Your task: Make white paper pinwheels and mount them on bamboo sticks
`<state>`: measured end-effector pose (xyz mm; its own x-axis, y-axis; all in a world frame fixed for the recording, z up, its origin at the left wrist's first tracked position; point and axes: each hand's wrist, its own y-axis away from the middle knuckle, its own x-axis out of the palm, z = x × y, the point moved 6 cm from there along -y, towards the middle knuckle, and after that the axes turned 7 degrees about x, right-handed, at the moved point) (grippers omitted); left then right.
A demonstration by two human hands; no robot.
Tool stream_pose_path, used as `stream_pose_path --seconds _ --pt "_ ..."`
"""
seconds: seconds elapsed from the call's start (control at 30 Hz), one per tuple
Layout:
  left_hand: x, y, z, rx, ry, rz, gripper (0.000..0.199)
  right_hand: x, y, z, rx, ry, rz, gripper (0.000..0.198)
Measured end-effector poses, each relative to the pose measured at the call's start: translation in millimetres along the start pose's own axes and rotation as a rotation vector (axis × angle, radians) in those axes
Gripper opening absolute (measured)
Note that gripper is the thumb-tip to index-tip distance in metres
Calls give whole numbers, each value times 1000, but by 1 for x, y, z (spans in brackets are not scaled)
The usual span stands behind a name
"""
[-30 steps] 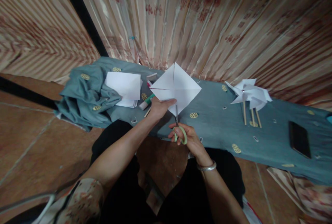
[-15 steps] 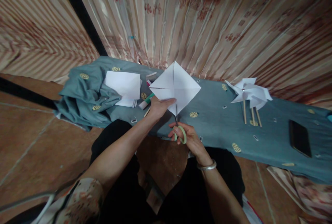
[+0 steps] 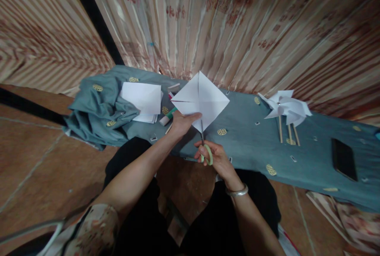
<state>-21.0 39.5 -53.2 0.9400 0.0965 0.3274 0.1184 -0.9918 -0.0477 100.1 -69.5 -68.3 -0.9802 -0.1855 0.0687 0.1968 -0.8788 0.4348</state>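
Observation:
A white square sheet of paper is held up with its corners pointing up, down and sideways; slits run in from its top and left corners. My left hand grips its lower left edge, thumb on top. In my right hand is a pair of scissors with pale green handles. Their blades meet the paper's bottom corner, and the blade tips are partly hidden by the sheet. Left of the paper, a glue stick with a green band lies near my left wrist.
A stack of white paper lies on the left of the cloth-covered bench, beside bunched cloth. White paper pinwheels on wooden sticks and a black phone lie to the right. A patterned curtain hangs behind.
Almost nothing differs. Both hands keep their hold on the paper and scissors, the scissors still at the bottom corner; the whole view has shifted very slightly.

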Motion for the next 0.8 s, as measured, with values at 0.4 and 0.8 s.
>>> stream_pose_path --seconds 0.4,0.8 --pt "0 -2 2 -14 -31 -5 36 3 2 2 40 -48 -26 45" --pt "-1 -2 3 -20 -26 -20 41 5 0 1 70 -52 -48 46"
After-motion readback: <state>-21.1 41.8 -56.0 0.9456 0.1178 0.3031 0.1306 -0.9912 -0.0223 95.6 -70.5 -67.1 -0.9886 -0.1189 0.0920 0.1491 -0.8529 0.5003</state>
